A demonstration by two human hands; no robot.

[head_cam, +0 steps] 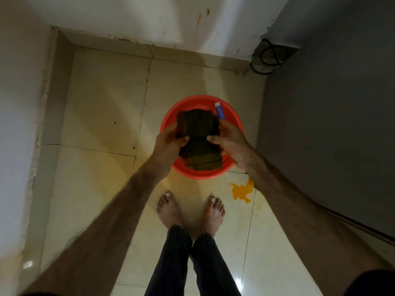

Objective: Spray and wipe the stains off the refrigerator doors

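Both hands, left and right, pinched a dark cloth by its side edges above the red basin. Soft and limp, probably damp, it looked best gripped bunched. A blue bottle leaned inside the basin. The grey fridge stood right, a yellow spill on the floor before it.

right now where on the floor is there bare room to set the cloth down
Bare cream floor tiles lie left of the round red plastic basin, up to the white wall. It is crowded right of the basin: orange spill, grey refrigerator. Both hands, left hand and right hand, grip the dark folded cloth.
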